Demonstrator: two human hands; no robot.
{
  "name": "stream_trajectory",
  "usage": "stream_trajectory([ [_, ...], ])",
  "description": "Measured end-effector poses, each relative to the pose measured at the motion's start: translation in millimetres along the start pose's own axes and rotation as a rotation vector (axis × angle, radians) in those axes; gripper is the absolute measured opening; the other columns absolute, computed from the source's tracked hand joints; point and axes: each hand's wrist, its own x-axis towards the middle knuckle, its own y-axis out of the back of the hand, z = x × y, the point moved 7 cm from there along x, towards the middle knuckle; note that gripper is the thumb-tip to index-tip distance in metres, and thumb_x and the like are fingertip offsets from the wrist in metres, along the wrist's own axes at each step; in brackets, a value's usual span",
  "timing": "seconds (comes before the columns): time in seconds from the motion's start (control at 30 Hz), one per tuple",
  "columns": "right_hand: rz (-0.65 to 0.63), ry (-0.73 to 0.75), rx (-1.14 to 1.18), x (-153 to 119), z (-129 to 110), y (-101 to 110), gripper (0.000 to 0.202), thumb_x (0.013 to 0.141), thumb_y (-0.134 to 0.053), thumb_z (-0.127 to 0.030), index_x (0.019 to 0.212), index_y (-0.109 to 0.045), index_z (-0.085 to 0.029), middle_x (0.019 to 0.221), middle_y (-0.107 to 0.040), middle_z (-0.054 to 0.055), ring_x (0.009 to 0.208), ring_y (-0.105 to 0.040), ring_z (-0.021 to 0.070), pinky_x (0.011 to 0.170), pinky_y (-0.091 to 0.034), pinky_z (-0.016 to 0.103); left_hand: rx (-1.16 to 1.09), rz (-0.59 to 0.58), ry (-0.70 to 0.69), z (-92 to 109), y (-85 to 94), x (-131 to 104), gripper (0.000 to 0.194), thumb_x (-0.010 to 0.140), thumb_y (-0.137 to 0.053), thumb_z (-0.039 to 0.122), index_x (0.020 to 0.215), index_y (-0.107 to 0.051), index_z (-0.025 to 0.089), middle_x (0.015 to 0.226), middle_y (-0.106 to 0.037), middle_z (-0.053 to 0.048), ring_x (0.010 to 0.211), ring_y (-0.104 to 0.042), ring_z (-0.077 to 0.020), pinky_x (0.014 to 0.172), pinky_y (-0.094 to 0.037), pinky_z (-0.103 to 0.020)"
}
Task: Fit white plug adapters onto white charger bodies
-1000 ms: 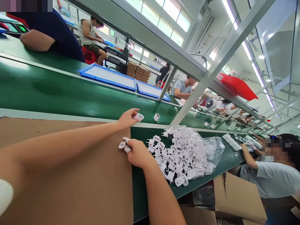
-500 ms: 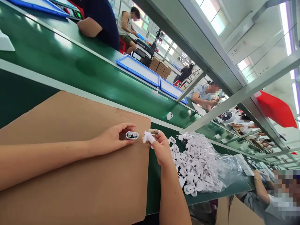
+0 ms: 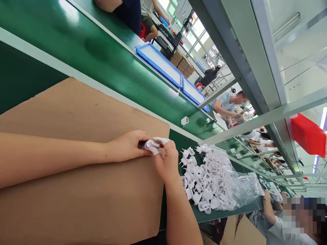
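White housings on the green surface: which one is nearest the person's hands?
The lone housing beyond the cardboard's far-right corner; the others sit farther off, past the slanting metal post.

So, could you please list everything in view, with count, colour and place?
Cardboard: one, brown, under the arms
Plug parts: many, white, heaped right
Bag: one, clear, at the heap
Belt: one, green, beyond the cardboard
Cases: at least three, white, on the belt
Trays: two, blue-rimmed, beyond the belt
Boxes: several, brown, stacked behind
Frame: one, grey, overhead
Red sheet: one, upper right
Co-workers: several, behind and right
Left hand: one, holding a white case
Right hand: one, fingers white-covered, at that case
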Motion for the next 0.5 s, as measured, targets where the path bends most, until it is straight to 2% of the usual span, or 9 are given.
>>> stream_trajectory([
  [0.2,0.003,0.087,-0.068,6,-5,0,0.03,0.091,-0.06,-0.008,0.111,-0.077,-0.022,0.101,-0.08,0.007,0.094,-0.07,0.0225,0.082,-0.059,0.034,0.013,-0.002,0.005,-13,-3.9,6,0.044,0.077,-0.066,0.066,0.077,-0.071,0.023,0.086,-0.069,-0.004,0.09,-0.065,-0.0263,0.074,-0.048,-0.035],
  [0.37,0.007,0.196,-0.041,8,-13,3,0.03,0.094,-0.058,-0.009,0.113,-0.076,-0.024,0.104,-0.081,0.006,0.093,-0.071,0.0211,0.083,-0.059,0.034,-0.009,-0.018,0.021,-5,-0.2,4,0.042,0.074,-0.067,0.063,0.077,-0.073,0.022,0.088,-0.07,-0.004,0.089,-0.066,-0.0259,0.075,-0.048,-0.035],
  [0.5,0.095,0.181,-0.014,6,-11,7,0.025,0.096,-0.06,-0.012,0.113,-0.075,-0.023,0.102,-0.081,0.006,0.092,-0.071,0.0211,0.081,-0.059,0.034,-0.003,-0.046,0.04,2,2.6,1,0.041,0.075,-0.066,0.061,0.081,-0.075,0.022,0.09,-0.07,-0.005,0.09,-0.066,-0.0266,0.076,-0.049,-0.035],
])
